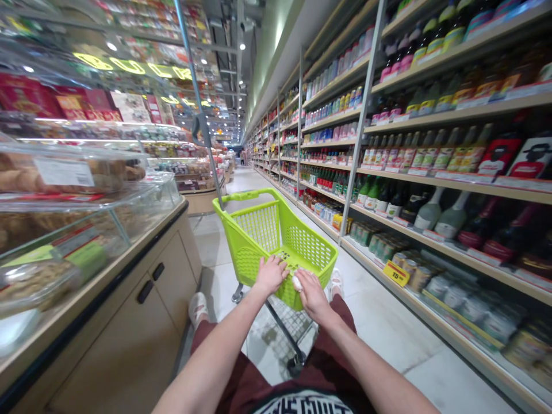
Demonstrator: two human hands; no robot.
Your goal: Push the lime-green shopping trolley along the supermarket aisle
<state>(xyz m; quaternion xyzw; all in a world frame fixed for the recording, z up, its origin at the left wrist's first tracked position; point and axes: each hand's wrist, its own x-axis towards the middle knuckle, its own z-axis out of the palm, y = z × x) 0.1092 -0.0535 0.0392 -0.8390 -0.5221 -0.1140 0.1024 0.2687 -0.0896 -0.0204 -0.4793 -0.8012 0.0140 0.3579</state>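
Observation:
A lime-green plastic shopping cart (317, 252) stands in front of me, its perforated basket holding nothing that I can see. My left hand (271, 274) is closed over its near rim, fingertips inside the basket. Just to the right, my right hand (311, 292) lies over the same rim with its fingers bent. A small white wad (297, 283), perhaps tissue, shows at its thumb. The palms hide how firmly each hand grips. A grey pole (202, 115) rises from the cart's far left corner.
On the left is a wooden counter (172, 259) with packaged baked food under clear covers. Tall shelves (362, 126) of bottles and cans line the right side, with a yellow price tag (395, 273) low down. A tiled aisle (245, 178) runs ahead, with people far off.

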